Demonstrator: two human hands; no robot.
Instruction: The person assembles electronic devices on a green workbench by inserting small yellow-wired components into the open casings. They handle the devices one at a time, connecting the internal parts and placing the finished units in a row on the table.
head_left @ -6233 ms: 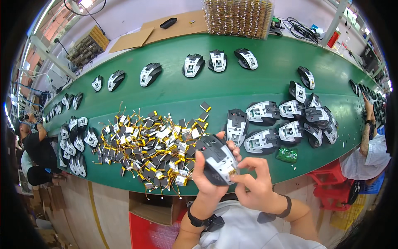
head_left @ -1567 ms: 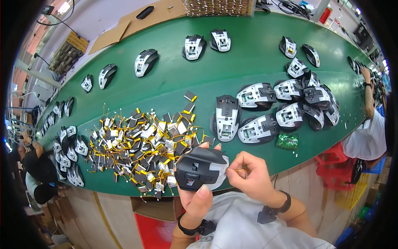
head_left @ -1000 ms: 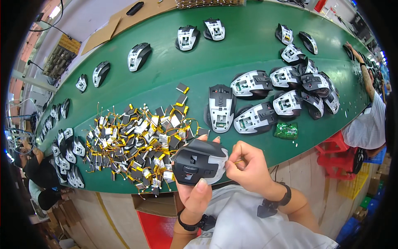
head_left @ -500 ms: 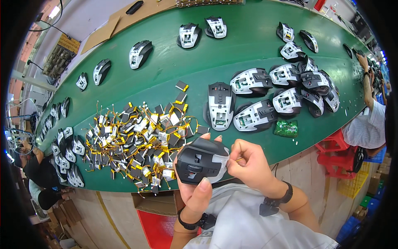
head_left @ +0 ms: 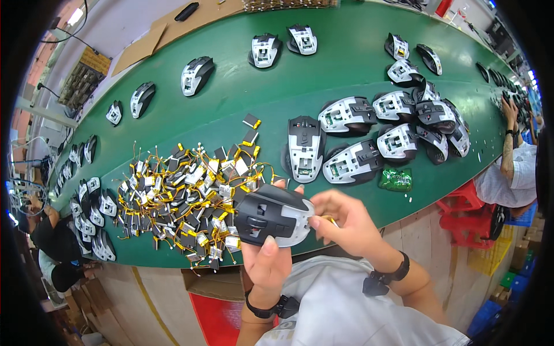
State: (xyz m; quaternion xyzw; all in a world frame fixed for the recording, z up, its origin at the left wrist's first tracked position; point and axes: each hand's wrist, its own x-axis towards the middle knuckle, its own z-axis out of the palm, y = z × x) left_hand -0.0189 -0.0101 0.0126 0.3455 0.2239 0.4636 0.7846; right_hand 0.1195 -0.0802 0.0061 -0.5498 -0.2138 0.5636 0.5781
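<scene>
Shirt-front [head_left: 329,300], white, lies nearest, with a dark wristband on each forearm. Above it the left hand [head_left: 268,262] grips a black-and-silver computer mouse [head_left: 274,214] from beneath, thumb on the near edge, fingertips showing past the far edge. The mouse is held off the counter [head_left: 346,69], just over its near edge. Its long axis runs roughly left to right, silver end toward the right.

The right hand [head_left: 344,222] is at that silver end, immediately to the right of the mouse; thumb and forefinger point left at it, the fingers closed on a short length of yellow wire [head_left: 329,220]. The left hand carries the body; the right is the nearer to the silver end. Whether its fingertips touch the casing cannot be determined. The face of the mouse toward the left palm is hidden, as is the wire's far end.

Left of the held mouse, a heap of battery cells [head_left: 193,190] with yellow-orange leads overlaps so heavily that single leads cannot be followed. Beyond and to the right stand a green packet [head_left: 396,179] and a cluster of part-open mice [head_left: 349,115], several overlapping. Farther off, a spaced row of mice [head_left: 197,75] stands near cardboard [head_left: 144,43]; a wired bundle [head_left: 288,5] is cut off at the top.
</scene>
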